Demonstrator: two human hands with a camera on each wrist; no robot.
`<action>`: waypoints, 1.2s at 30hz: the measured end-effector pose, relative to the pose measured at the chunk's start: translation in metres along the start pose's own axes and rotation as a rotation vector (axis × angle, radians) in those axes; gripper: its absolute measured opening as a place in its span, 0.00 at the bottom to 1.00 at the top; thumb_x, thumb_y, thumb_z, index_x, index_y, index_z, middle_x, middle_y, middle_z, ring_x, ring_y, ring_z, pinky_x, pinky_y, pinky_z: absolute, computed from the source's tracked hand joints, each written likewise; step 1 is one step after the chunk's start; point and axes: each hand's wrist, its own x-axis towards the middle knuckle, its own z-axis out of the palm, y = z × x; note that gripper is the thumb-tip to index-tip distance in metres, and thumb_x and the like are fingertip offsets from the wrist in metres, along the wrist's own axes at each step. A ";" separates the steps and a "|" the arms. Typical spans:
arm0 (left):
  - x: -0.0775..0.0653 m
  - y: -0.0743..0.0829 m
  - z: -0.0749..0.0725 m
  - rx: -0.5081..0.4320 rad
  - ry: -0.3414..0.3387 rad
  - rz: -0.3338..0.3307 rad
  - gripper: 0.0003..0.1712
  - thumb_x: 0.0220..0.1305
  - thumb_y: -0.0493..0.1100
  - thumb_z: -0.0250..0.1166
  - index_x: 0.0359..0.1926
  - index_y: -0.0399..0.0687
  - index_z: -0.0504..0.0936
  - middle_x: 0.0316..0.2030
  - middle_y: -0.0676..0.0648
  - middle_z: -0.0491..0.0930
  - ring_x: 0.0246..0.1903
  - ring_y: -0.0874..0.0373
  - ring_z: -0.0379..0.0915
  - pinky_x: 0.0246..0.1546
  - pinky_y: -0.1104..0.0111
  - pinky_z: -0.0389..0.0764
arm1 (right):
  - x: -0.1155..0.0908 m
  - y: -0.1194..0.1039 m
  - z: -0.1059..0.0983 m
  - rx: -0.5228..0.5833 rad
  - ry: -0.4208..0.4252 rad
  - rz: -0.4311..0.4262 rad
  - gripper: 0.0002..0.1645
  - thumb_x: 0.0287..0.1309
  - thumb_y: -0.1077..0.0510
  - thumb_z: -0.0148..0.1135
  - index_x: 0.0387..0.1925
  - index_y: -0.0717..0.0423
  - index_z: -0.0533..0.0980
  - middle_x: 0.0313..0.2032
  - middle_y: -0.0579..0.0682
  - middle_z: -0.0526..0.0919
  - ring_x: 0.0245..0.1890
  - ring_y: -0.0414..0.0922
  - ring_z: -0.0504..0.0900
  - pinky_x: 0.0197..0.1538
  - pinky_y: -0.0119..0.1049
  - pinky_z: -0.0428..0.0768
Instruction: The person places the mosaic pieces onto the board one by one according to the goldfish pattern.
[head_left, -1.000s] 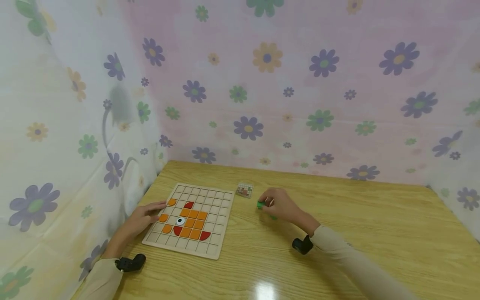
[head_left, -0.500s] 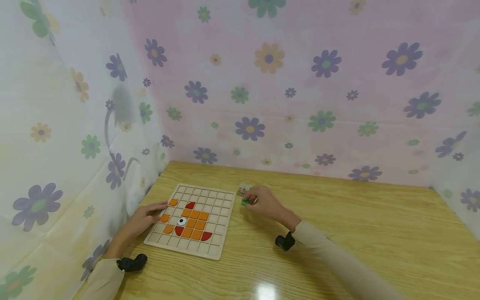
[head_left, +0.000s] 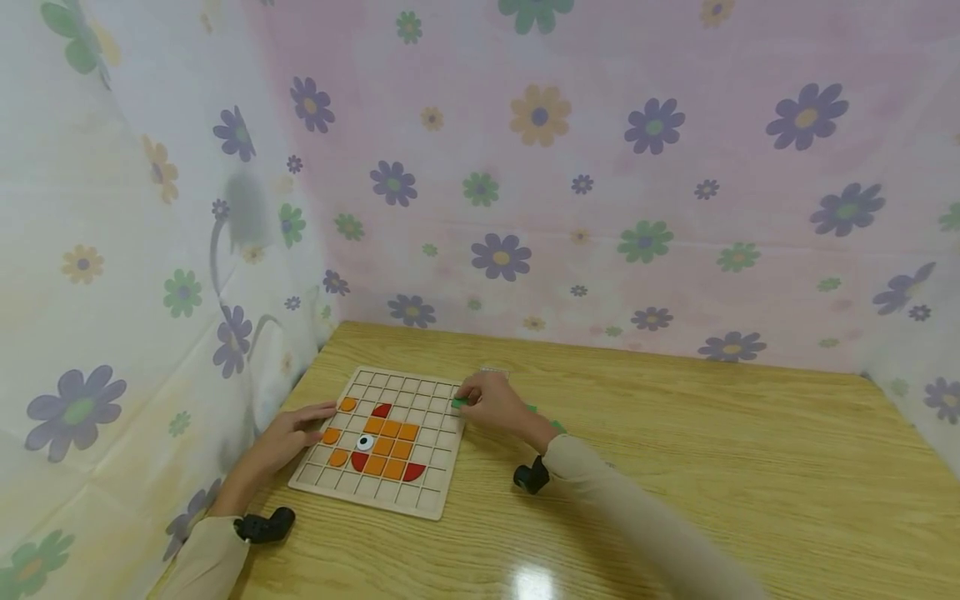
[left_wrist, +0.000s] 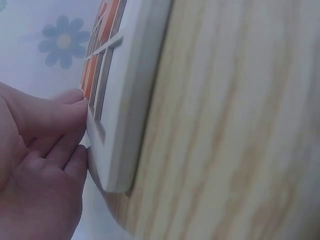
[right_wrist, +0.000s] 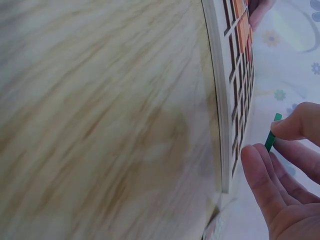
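A wooden grid board [head_left: 429, 500] lies at the left of the table. Its cells hold orange squares [head_left: 388, 428], orange rounded pieces [head_left: 331, 436], red quarter-round pieces [head_left: 414, 472] and a white eye piece [head_left: 365, 442]. My right hand [head_left: 491, 402] pinches a small green tile [right_wrist: 273, 133] between thumb and fingers, over the board's far right edge. My left hand [head_left: 283, 437] touches the board's left edge, fingers extended; in the left wrist view its thumb [left_wrist: 55, 116] lies against the edge beside an orange piece.
Behind the right hand, a small pattern card [head_left: 495, 369] is mostly hidden. More green pieces [head_left: 557, 426] show by the right wrist on the wood-grain table [head_left: 712, 467]. Flowered cloth [head_left: 570, 208] rises behind the table and at both sides.
My right hand has moved left with the green tile, from the table past the card to the board's right edge. Green pieces now show behind it. The left hand stays in place.
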 end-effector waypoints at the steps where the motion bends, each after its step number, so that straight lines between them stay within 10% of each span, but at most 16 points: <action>1: 0.000 -0.001 0.000 0.001 0.001 0.001 0.25 0.63 0.30 0.56 0.61 0.33 0.72 0.65 0.37 0.65 0.67 0.37 0.50 0.62 0.46 0.56 | 0.002 0.000 0.002 0.003 -0.002 -0.001 0.08 0.54 0.66 0.64 0.37 0.64 0.82 0.38 0.56 0.82 0.32 0.46 0.81 0.35 0.33 0.79; 22: 0.000 -0.005 0.001 0.013 0.014 0.012 0.24 0.63 0.30 0.56 0.61 0.36 0.73 0.64 0.39 0.66 0.67 0.38 0.51 0.62 0.46 0.56 | 0.030 0.007 0.033 -0.001 -0.026 0.016 0.11 0.52 0.69 0.60 0.38 0.63 0.83 0.39 0.55 0.81 0.28 0.39 0.75 0.33 0.31 0.75; 36: 0.000 -0.003 0.001 -0.021 0.018 -0.010 0.25 0.63 0.31 0.56 0.62 0.36 0.73 0.65 0.38 0.66 0.68 0.38 0.49 0.63 0.46 0.55 | 0.034 0.001 0.037 -0.213 -0.086 -0.026 0.08 0.56 0.69 0.59 0.35 0.64 0.83 0.35 0.54 0.78 0.34 0.44 0.75 0.35 0.32 0.76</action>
